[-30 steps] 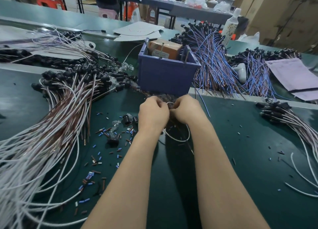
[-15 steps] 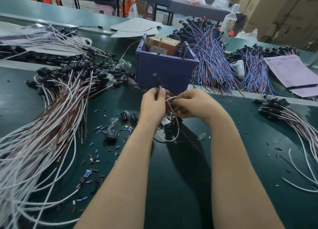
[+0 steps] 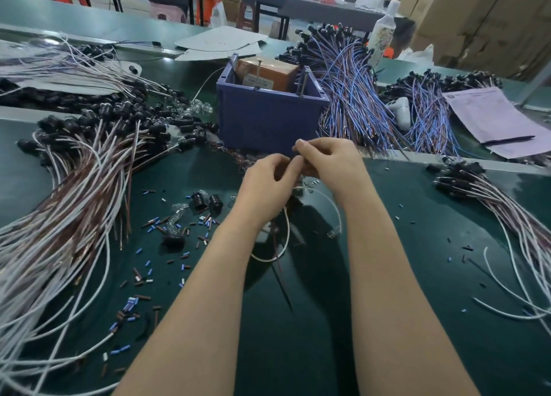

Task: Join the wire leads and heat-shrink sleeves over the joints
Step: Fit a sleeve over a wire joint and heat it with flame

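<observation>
Green mat point(image 3: 417, 306), centre frame: left hand point(image 3: 265, 187) curled round wire leads point(image 3: 287, 234), white loop and brown tail hanging below it. Right hand point(image 3: 331, 164) pinches lead ends just in front of blue bin point(image 3: 268, 121). Joint itself hidden by fingers; cannot tell if sleeve is on. Risks: thin ends slip from pinch, leaving weak twist; sleeve missed before joining, since loose heat-shrink sleeves point(image 3: 140, 279) lie lower left, apart from hands. Dangling loop could snag black sockets point(image 3: 205, 202) nearby.

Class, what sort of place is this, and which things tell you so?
Probably a factory wiring-assembly bench: large bundles of white and brown leads, bundles of blue wires, and cut sleeve pieces scattered on the green mat.
</observation>
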Motion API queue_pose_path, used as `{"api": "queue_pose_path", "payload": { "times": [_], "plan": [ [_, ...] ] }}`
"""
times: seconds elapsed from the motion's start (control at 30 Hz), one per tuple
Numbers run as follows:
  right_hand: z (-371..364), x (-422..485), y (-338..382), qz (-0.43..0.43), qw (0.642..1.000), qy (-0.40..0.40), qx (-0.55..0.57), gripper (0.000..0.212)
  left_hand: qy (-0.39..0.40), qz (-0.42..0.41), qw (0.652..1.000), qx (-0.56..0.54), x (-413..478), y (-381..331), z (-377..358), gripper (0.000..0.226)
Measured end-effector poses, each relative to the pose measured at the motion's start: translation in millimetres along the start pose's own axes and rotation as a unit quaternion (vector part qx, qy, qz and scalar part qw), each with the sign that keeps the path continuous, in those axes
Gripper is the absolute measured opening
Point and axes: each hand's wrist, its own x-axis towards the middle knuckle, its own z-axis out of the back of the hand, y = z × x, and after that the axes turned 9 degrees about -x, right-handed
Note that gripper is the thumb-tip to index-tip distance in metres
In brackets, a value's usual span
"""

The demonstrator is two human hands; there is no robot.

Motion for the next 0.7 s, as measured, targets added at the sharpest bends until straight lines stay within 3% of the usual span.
{"api": "queue_pose_path", "payload": {
  "times": [0.17, 0.33, 0.4, 0.53, 0.7],
  "plan": [
    [1, 1, -4, 0.006, 1.0, 0.016, 0.014, 0.02, -0.004, 0.0, 0.997, -0.073, 2, -1, 2, 0.018],
    [10, 1, -12, -0.057, 0.981, -0.037, 0.181, 0.029, 0.01, 0.016, 0.994, -0.105, 0, 0, 5, 0.014],
    [14, 4, -9, -0.047, 0.988, -0.047, 0.137, 0.031, -0.013, 0.025, 0.991, -0.134, 1, 0, 6, 0.014],
    [5, 2, 4, -0.015, 0.999, 0.041, -0.023, 0.027, -0.014, 0.019, 0.99, -0.141, 2, -2, 5, 0.014],
    [3, -2, -1, -0.064, 0.986, 0.103, 0.117, 0.023, -0.002, 0.026, 0.984, -0.175, 1, -1, 8, 0.015]
  ]
}}
